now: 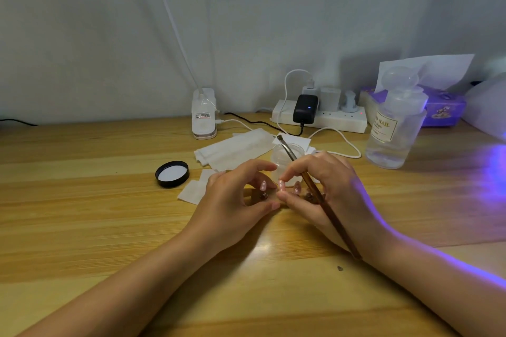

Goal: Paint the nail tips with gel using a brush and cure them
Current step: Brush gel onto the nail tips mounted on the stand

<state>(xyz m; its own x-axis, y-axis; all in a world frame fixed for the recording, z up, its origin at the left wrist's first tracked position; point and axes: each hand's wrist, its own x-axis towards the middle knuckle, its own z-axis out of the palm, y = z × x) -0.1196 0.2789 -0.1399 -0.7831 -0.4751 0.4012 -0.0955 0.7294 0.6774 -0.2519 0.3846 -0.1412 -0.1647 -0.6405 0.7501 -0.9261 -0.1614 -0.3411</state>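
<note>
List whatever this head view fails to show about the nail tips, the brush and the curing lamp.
- Nail tips: small and partly covered by the fingers of the left hand and right hand; their holder and gel coverage are unreadable.
- Brush: bristle end too small to show gel.
- Curing lamp: cut off by the right edge; only its white shell and violet glow show.
- Bottle label: small print blurred.

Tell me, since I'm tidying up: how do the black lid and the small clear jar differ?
The black lid lies flat, left of the hands; the small clear jar stands upright behind them. The lid is opaque black, the jar translucent. Both are round and rest on the table.
</note>
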